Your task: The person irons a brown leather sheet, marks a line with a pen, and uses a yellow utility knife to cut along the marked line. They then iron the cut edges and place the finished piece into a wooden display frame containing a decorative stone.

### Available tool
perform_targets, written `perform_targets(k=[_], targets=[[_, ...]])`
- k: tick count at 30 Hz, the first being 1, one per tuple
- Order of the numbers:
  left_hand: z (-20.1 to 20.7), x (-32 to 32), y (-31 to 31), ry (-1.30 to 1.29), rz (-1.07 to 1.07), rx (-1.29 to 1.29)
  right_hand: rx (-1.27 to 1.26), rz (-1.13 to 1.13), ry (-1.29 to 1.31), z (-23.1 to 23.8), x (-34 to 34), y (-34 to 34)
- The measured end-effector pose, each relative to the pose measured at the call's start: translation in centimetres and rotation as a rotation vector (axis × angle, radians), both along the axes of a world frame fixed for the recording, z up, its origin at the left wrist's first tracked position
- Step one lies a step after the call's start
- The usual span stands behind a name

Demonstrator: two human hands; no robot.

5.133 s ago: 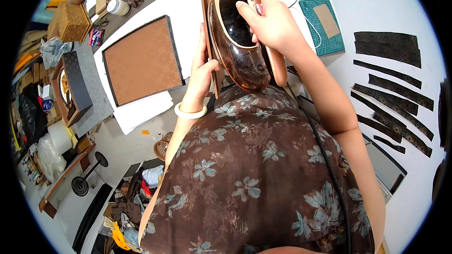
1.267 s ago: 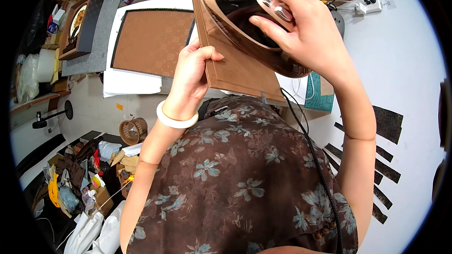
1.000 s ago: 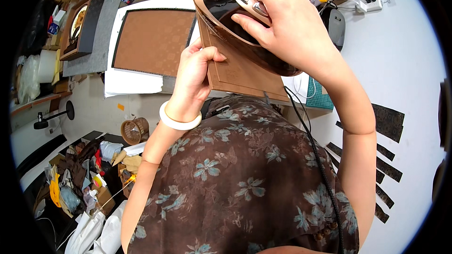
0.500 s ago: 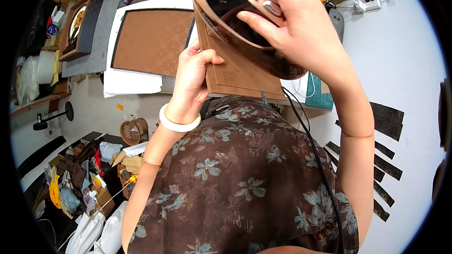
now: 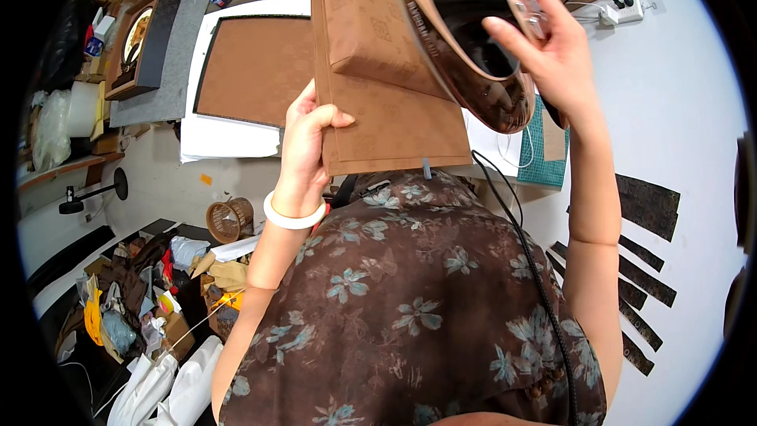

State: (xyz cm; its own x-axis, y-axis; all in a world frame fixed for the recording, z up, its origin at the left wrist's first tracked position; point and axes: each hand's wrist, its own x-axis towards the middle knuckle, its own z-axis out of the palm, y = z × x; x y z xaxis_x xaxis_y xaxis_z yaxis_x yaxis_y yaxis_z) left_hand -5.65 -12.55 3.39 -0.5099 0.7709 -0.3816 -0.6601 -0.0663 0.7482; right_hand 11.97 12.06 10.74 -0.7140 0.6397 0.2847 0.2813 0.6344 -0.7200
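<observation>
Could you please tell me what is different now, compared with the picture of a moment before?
The right hand has moved the iron to the right, uncovering more of the brown piece and its raised section; whether iron and piece still touch is unclear. Nothing was newly gripped or released: the left hand still holds the piece's left edge, and the dark-edged panel still lies flat.

Your left hand (image 5: 306, 142) pinches a brown rectangular panel (image 5: 398, 130); your right hand (image 5: 556, 67) holds a glossy black-and-bronze iron (image 5: 467, 43) at one o'clock.
</observation>
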Motion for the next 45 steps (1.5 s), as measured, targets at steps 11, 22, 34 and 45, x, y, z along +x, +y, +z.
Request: perform_targets(k=[11, 22, 34, 45], targets=[[-7.5, -8.3, -11.2, -0.067, 0.231, 0.224, -0.083, -0.355, 0.356, -0.6, 8.9, 4.0], [-8.5, -9.2, -11.0, -0.249, 0.149, 0.556, -0.154, -0.385, 0.409, -1.8, 12.3, 2.7], [-13.1, -9.5, -7.5, -0.357, -0.023, 0.633, -0.913, -0.067, 0.15, -6.2, 5.7, 1.7], [-17.7, -4.5, -2.8, -0.416, -0.237, 0.498, -0.653, 0.025, 0.136, -1.4, 2.3, 0.0]])
